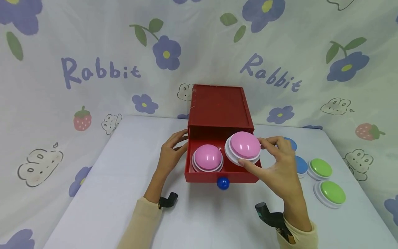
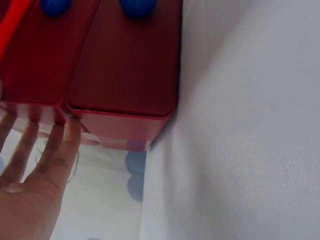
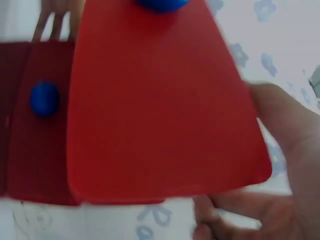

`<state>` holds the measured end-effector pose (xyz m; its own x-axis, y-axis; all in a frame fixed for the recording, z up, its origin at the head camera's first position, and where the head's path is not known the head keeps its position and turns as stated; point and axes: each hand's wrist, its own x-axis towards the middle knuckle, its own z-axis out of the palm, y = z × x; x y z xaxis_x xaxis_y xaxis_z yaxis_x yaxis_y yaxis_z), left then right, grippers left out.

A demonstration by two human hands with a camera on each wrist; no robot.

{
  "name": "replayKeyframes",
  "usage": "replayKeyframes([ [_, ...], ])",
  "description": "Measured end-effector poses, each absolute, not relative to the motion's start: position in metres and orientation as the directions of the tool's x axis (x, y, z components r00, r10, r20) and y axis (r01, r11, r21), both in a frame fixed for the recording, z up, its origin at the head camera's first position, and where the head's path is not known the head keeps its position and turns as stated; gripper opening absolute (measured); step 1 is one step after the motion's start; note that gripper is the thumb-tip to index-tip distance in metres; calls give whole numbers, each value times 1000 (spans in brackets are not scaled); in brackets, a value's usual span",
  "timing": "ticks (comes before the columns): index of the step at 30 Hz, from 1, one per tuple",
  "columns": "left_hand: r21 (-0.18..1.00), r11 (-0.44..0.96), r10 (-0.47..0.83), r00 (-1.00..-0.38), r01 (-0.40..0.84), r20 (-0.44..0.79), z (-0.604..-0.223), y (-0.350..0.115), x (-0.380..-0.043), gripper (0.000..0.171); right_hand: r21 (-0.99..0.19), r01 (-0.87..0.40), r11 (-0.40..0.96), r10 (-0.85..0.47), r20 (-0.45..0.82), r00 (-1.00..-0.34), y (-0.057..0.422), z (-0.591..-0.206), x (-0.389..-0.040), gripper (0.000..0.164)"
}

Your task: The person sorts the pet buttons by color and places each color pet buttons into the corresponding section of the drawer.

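A red cabinet (image 1: 219,105) stands on the table with its top drawer (image 1: 203,177) pulled out. Inside the drawer, at the left, lies a pink dome push button (image 1: 208,157) on a white base. My right hand (image 1: 281,169) pinches a second pink push button (image 1: 245,145) by its rim, tilted over the drawer's right half. The right wrist view shows thumb and fingers (image 3: 300,155) behind the drawer front, which hides the held button. My left hand (image 1: 172,152) touches the cabinet's left side; its fingers look extended in the left wrist view.
Two green push buttons (image 1: 333,192) and two blue ones (image 1: 301,165) lie on the table to the right, the blue ones partly behind my right hand. A blue knob (image 1: 223,183) sticks out from the drawer front. Behind the cabinet hangs a patterned cloth (image 1: 202,41).
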<state>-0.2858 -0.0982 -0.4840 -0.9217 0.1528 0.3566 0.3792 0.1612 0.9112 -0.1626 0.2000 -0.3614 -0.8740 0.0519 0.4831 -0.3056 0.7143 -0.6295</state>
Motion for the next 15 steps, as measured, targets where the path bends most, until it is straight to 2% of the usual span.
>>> replayKeyframes([
  [5,913,182,147,-928,366,343,-482,-97,-285,48,-624,-295,723,17,443,-896,200,-359,-161,71],
  [10,914,189,140,-931,359,337,-482,-97,-284,48,-631,-300,716,30,457,-889,199,-355,-157,57],
  [15,914,186,146,-930,361,338,-482,-98,-284,47,-587,-416,695,-31,554,-832,197,-347,-146,46],
])
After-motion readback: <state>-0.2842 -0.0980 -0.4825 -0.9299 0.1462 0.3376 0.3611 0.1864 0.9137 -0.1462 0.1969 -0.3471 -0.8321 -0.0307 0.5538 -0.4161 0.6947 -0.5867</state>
